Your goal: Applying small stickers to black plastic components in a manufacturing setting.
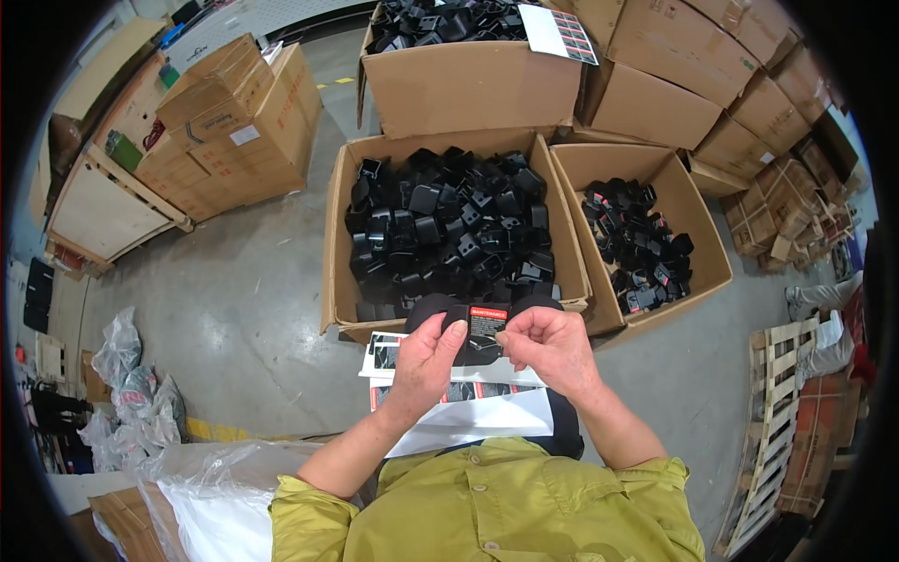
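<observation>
My left hand [432, 363] grips a black curved part [433, 308] with its thumb on the front face. On that face sits a label [488, 323] with a red top band and black lower area. My right hand [554, 348] has its thumb and fingers pinched at the label's right lower edge. Below both hands, sheets of labels [463, 391] and white paper [496, 421] lie across my lap. Just ahead stands an open cardboard box [343, 317] filled with similar black parts [424, 199].
A smaller open carton [707, 245] to the right contains black parts, some bearing labels. Behind, another carton [459, 92] holds more parts and a label sheet [559, 35]. Stacked cartons [684, 47], a wooden pallet [771, 412] and plastic bags [136, 393] stand around.
</observation>
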Motion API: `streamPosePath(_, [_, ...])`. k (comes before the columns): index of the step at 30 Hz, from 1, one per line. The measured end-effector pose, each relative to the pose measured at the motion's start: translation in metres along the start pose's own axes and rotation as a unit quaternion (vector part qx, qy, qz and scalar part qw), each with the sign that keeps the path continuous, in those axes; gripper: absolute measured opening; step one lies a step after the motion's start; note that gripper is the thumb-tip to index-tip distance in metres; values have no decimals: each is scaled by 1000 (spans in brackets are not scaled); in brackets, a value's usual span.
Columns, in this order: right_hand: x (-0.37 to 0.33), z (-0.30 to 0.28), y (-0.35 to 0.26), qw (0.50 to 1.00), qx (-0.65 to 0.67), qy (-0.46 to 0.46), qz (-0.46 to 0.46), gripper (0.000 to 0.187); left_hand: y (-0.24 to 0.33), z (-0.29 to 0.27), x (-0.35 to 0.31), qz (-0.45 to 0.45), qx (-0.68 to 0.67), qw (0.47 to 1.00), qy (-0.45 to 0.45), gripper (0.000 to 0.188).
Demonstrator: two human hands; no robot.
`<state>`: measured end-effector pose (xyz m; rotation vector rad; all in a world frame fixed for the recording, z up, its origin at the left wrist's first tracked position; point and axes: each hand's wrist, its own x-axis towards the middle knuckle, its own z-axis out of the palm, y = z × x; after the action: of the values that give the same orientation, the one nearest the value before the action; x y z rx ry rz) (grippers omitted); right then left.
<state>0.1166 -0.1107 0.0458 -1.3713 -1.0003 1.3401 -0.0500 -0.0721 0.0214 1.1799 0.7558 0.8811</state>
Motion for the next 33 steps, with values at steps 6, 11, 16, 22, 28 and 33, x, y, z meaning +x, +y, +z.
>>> streamPosePath(6, [0, 0, 1, 1000, 1, -1, 0, 13, 1, 0, 0, 8, 14, 1000, -5, 26])
streamPosePath(11, [1, 1, 1, 1000, 7, 8, 2, 9, 0, 1, 0, 6, 13, 1000, -3, 27])
streamPosePath(16, [3, 0, 5, 1000, 7, 6, 2, 13, 0, -1, -1, -3, 54, 998, 9, 27])
streamPosePath(22, [5, 2, 3, 1000, -13, 19, 9, 10, -6, -1, 0, 16, 67, 997, 31, 25])
streamPosePath(28, [7, 3, 3, 999, -40, 18, -2, 12, -5, -1, 1, -18, 32, 999, 36, 25])
streamPosePath(33, [9, 4, 4, 998, -61, 26, 10, 12, -2, 2, 2, -17, 10, 999, 42, 26])
